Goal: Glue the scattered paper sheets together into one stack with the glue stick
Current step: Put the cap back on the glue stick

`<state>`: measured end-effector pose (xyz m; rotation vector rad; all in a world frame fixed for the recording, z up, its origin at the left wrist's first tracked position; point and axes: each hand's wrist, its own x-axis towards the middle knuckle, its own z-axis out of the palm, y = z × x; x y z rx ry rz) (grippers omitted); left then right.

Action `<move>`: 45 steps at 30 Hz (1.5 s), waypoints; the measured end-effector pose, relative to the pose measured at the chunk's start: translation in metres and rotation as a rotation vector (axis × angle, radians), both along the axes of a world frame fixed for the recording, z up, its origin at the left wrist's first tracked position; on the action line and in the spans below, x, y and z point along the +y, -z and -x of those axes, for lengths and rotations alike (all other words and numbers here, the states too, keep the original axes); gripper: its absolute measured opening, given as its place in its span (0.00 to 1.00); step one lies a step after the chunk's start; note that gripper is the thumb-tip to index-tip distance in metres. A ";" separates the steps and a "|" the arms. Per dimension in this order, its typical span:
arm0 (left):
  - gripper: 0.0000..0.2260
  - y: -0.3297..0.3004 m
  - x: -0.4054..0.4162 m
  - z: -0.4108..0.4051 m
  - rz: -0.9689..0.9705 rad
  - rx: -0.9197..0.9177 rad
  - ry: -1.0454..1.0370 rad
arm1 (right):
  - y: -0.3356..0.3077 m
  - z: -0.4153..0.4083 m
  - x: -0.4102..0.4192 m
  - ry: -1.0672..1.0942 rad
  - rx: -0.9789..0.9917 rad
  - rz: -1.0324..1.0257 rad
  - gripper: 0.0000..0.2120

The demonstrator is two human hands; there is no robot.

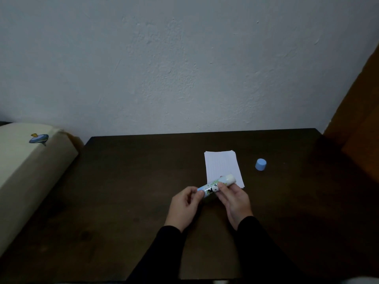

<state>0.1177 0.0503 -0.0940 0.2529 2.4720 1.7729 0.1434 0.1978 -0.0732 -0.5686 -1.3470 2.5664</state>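
Note:
A white paper stack (222, 166) lies on the dark wooden table (123, 201), its sheets slightly fanned at the edges. Just in front of it both hands hold an uncapped glue stick (214, 186), its white glue tip pointing right over the stack's near corner. My left hand (185, 206) pinches the stick's blue base end. My right hand (234, 199) grips the barrel with thumb and fingers. The stick's light blue cap (260, 164) stands on the table to the right of the paper.
A cream cushion or mattress (26, 165) with a small spinning-top print borders the table's left side. A grey wall rises behind the table's far edge. An orange-brown wooden panel (356, 124) stands at the right.

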 end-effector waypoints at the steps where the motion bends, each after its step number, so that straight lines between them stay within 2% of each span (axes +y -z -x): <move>1: 0.08 0.000 0.000 0.000 0.026 0.001 0.002 | 0.000 0.000 0.000 -0.002 0.003 -0.002 0.06; 4: 0.16 -0.005 0.000 -0.002 0.063 -0.003 0.006 | 0.000 0.000 0.000 0.002 0.003 -0.006 0.06; 6: 0.13 -0.006 0.001 -0.003 0.046 0.022 0.005 | 0.000 0.000 0.000 0.013 -0.003 0.002 0.06; 8: 0.04 -0.004 0.001 -0.001 -0.027 0.028 -0.003 | 0.000 0.000 0.001 0.013 0.003 0.015 0.06; 11: 0.10 -0.001 0.001 -0.001 -0.058 0.026 0.025 | -0.002 -0.001 0.000 0.001 0.009 0.007 0.06; 16: 0.03 0.002 0.002 0.001 -0.060 -0.015 0.010 | 0.001 0.000 0.001 -0.003 0.016 -0.002 0.07; 21: 0.09 0.003 0.003 0.001 -0.010 -0.001 -0.018 | 0.001 0.001 0.001 -0.005 -0.002 -0.005 0.08; 24: 0.02 -0.003 0.003 -0.002 -0.061 0.014 -0.009 | 0.003 0.001 0.002 0.003 -0.003 0.011 0.07; 27: 0.11 -0.002 0.001 -0.001 -0.047 0.033 0.027 | 0.003 0.001 0.001 -0.003 0.001 0.007 0.07; 29: 0.10 -0.001 0.001 0.000 -0.057 0.007 0.020 | 0.002 0.000 0.001 -0.008 0.010 0.000 0.07; 32: 0.03 0.003 0.002 0.002 -0.048 -0.012 -0.002 | 0.001 0.000 0.001 -0.008 0.004 0.001 0.07; 36: 0.12 0.003 0.002 0.001 0.020 0.001 -0.004 | 0.001 0.001 0.001 -0.010 -0.015 0.013 0.06; 38: 0.11 0.003 0.002 0.001 0.006 0.004 -0.009 | 0.001 0.001 0.001 -0.006 -0.025 0.015 0.07; 40: 0.05 0.000 0.002 -0.001 -0.048 0.003 -0.010 | 0.002 0.001 0.002 0.009 -0.031 0.028 0.09; 43: 0.08 -0.002 0.000 -0.002 -0.071 0.027 0.023 | 0.003 0.002 0.002 0.012 -0.028 0.027 0.10; 45: 0.07 -0.002 0.001 -0.001 -0.072 0.018 0.025 | 0.003 0.001 0.001 0.005 -0.018 0.018 0.10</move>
